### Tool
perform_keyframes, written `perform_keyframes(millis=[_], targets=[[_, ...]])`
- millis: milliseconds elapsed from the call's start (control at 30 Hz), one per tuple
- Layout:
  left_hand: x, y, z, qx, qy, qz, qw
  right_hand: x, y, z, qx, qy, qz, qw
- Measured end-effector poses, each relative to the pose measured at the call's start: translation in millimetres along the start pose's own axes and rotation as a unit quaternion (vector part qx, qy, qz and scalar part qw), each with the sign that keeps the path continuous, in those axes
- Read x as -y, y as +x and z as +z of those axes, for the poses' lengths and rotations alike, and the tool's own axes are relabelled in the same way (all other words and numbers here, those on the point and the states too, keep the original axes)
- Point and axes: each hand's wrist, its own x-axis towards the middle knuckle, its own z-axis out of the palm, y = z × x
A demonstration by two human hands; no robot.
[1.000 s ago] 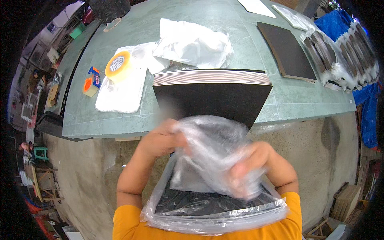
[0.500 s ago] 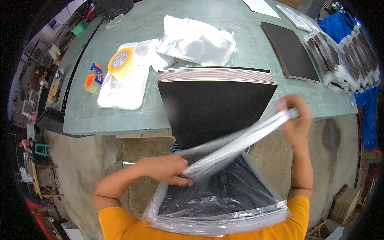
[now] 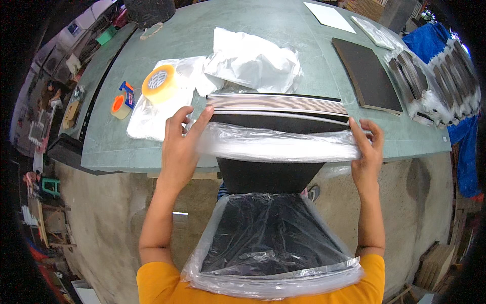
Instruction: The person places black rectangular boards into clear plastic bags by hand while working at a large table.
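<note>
A stack of black boards (image 3: pixel 263 175) with pale edges stands upright against the near table edge. The front board's top edge leans slightly away from the others. Across it hangs a bunched clear plastic bag (image 3: pixel 278 147), its mouth stretched between my hands. My left hand (image 3: pixel 181 144) holds the bag's left end, a fingertip touching the stack's top left corner. At the other end my right hand (image 3: pixel 368 152) grips the bag by the board's right corner. Closer to my body lie more clear plastic bags (image 3: pixel 273 253), spread over a dark surface.
On the green table (image 3: pixel 152 157) are a big tape roll (image 3: pixel 169 83), an orange-and-blue tape dispenser (image 3: pixel 123 104), flat plastic bags (image 3: pixel 144 121) and crumpled white plastic (image 3: pixel 253 55). To the right lie a black board (image 3: pixel 367 76) and several wrapped bundles (image 3: pixel 435 81).
Both hands have moved, the left one up and forward, bringing the plastic bag from a slant near my body to level across the front board. That board's top has parted from the stack.
</note>
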Motion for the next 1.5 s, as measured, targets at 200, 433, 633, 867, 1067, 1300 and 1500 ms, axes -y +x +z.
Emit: perform_keyframes(millis=[200,433,633,867,1067,1300,1500], targets=[[28.0,-15.0,-26.3,0.137,-0.477,-0.072,0.865,-39.2,-15.1,-28.2,0.162,0.544,0.155,0.808],[32.1,-37.1,-23.8,0.149,-0.662,-0.245,0.693,-46.1,-45.6,-12.6,0.098,0.580,0.244,0.772],[18.4,-15.7,-16.2,0.084,-0.553,-0.158,0.814,-9.2,-15.3,-36.4,-0.004,0.371,0.080,0.925],[43.7,-46.3,8.8,0.262,-0.662,-0.243,0.659,-25.0,-42.8,-24.1,0.135,0.572,0.208,0.782],[81.5,-201.0,128.1,0.366,-0.659,-0.548,0.363,-62.3,-175.3,102.8,0.344,0.567,0.570,0.484],[72.0,-175.5,109.2,0.524,-0.237,-0.237,0.783,-61.2,-196.0,146.6,0.490,0.179,0.339,0.783],[-2.1,-70.9,-33.4,0.468,-0.746,0.064,0.469,-10.7,-77.0,-12.0,0.427,0.773,0.127,0.452]])
